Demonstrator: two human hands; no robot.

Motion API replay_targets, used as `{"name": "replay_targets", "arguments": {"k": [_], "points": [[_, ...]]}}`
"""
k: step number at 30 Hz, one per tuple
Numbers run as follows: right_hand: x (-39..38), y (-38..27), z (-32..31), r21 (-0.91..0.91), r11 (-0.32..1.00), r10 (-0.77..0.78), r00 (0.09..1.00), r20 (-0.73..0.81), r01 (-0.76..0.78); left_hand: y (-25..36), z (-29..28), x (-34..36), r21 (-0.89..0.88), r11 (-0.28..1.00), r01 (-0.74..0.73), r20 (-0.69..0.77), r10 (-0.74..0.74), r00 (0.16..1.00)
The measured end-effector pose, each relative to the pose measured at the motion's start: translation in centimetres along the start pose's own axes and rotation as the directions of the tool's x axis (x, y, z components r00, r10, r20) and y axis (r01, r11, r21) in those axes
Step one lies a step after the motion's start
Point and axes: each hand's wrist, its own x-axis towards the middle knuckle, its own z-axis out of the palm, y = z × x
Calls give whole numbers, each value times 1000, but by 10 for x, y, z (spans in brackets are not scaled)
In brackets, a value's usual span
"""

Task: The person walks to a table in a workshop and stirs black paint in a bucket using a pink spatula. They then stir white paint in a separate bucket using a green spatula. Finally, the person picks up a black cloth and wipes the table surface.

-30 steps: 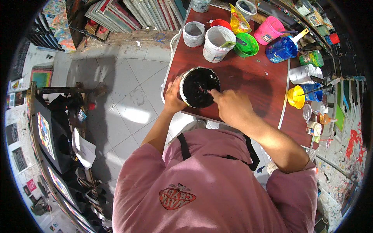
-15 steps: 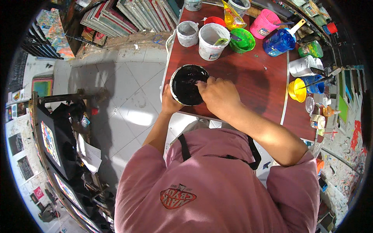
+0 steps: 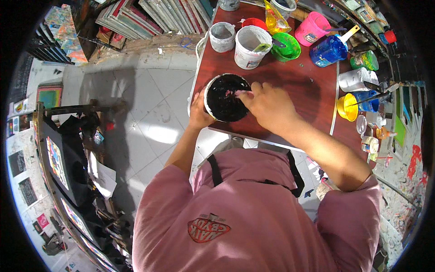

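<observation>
Round white-walled tub of black paint (image 3: pixel 226 97) sits at the near left edge of the dark red-brown wooden tabletop (image 3: pixel 299 90), between both hands. Left hand (image 3: pixel 199 113) wraps the tub's outer left wall from below, fingers pressed to the rim, steadying it. Right hand (image 3: pixel 267 102) comes in from the right over the tub's right rim, fingers pinched around a thin stirring tool (image 3: pixel 238 93) with a pale pinkish tip that lies in the black paint near the tub's centre. Tool type too small to tell.

Behind the tub, farther up the tabletop: white plastic bucket (image 3: pixel 251 45) with a tool inside, small grey-white cup (image 3: pixel 222 36) left of it, green bowl (image 3: pixel 285 46) right of it, red bowl (image 3: pixel 254 22) behind. Pink tub (image 3: pixel 312 28) and blue paint tub (image 3: pixel 328 50) with a white stick stand farther right. Yellow cup (image 3: pixel 348 107) sits near the tabletop's right edge, well apart from the right hand. Person wears a pink shirt (image 3: pixel 253 217) with dark apron straps. Grey tiled floor (image 3: pixel 140 113) left of the tabletop.
</observation>
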Motion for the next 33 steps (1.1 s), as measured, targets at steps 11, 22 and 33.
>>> {"name": "replay_targets", "arguments": {"k": [11, 22, 33], "points": [[-5, 22, -11, -40, 999, -15, 999, 39, 17, 11, -4, 12, 92, 986, -136, -49, 141, 989], [-35, 33, 11, 305, 899, 184, 902, 391, -316, 29, -6, 14, 154, 977, -146, -49, 156, 987], [-64, 21, 51, 634, -532, 154, 672, 724, -561, 27, 0, 8, 133, 985, -108, -114, 124, 986]]}}
